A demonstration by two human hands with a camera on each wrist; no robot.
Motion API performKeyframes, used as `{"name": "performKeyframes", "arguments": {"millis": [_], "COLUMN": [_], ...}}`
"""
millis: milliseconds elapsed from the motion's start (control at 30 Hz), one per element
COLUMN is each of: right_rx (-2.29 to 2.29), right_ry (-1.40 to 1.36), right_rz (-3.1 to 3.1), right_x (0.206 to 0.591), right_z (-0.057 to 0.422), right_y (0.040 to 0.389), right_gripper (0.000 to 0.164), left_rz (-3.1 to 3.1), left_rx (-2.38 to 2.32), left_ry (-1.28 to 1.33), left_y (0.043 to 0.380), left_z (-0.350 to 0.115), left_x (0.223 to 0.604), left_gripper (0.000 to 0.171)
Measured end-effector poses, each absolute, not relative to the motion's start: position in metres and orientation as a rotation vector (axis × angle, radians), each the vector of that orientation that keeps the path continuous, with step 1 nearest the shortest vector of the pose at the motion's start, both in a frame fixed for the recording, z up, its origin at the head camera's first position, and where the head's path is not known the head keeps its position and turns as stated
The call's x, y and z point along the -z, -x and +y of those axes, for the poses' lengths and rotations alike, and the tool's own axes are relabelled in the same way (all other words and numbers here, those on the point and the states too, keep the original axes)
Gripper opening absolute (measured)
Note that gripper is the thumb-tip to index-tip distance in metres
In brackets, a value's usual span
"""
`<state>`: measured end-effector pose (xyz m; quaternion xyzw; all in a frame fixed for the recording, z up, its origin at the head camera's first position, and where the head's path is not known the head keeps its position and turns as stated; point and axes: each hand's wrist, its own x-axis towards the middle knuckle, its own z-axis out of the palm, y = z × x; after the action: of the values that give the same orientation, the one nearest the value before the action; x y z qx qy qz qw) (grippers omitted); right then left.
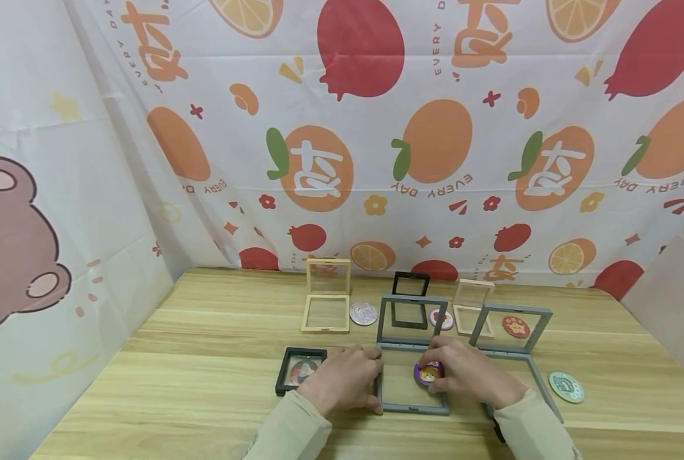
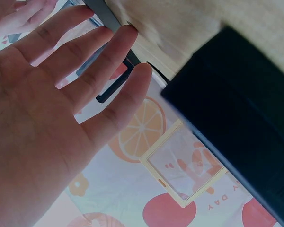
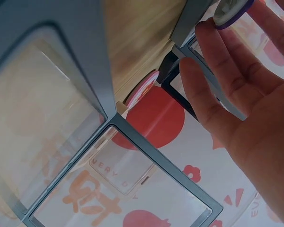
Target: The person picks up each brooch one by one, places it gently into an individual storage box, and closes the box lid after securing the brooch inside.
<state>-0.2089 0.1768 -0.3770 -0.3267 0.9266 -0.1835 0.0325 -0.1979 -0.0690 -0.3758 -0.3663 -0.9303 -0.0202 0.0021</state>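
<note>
My right hand [image 1: 470,370] pinches a round purple-rimmed badge [image 1: 431,375] with a small cartoon animal on it, over the lower panel of an opened grey display frame [image 1: 415,408]. In the right wrist view, the edge of the badge [image 3: 233,18] shows at the fingertips. My left hand [image 1: 346,377] rests along the left side of that frame, its fingers fairly straight in the left wrist view. The frame's other half [image 1: 383,319] stands raised at the back, hinged to the base. Left of this hand lies a closed black frame [image 1: 282,378] with a round badge inside.
Another opened grey frame [image 1: 540,383] stands at the right, beside a green badge [image 1: 566,387]. Farther back are opened yellow [image 1: 326,331], black [image 1: 411,275] and pale pink [image 1: 477,282] frames. A pastel badge [image 1: 364,314] lies by the yellow one. A printed cloth hangs behind the table.
</note>
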Motion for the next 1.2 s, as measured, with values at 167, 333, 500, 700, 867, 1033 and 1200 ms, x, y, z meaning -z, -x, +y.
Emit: {"name": "performKeyframes", "arguments": {"millis": [167, 333, 500, 700, 867, 1033, 1200], "right_rx": [0.565, 0.542, 0.542, 0.524, 0.52, 0.515, 0.488], "right_ry": [1.008, 1.063, 1.083, 1.035, 1.039, 1.033, 1.004], "right_rz": [2.844, 2.863, 2.865, 2.859, 2.859, 2.86, 2.864], "right_x": [0.378, 0.38, 0.38, 0.38, 0.381, 0.38, 0.38], "right_z": [0.175, 0.172, 0.169, 0.165, 0.161, 0.156, 0.153], "right_y": [0.209, 0.21, 0.21, 0.209, 0.209, 0.208, 0.208], "right_gripper": [0.031, 0.03, 0.029, 0.029, 0.029, 0.029, 0.029], "left_rz": [-2.922, -2.924, -2.93, -2.925, -2.923, -2.92, -2.923], "left_rx": [0.066, 0.065, 0.064, 0.074, 0.086, 0.08, 0.071], "left_ry": [1.145, 1.145, 1.143, 1.145, 1.155, 1.157, 1.155], "left_y": [0.198, 0.197, 0.198, 0.198, 0.199, 0.198, 0.198], "left_z": [-0.068, -0.068, -0.068, -0.069, -0.069, -0.069, -0.069], "left_x": [0.376, 0.376, 0.376, 0.376, 0.376, 0.375, 0.375], "left_gripper": [0.049, 0.05, 0.05, 0.048, 0.047, 0.047, 0.049]}}
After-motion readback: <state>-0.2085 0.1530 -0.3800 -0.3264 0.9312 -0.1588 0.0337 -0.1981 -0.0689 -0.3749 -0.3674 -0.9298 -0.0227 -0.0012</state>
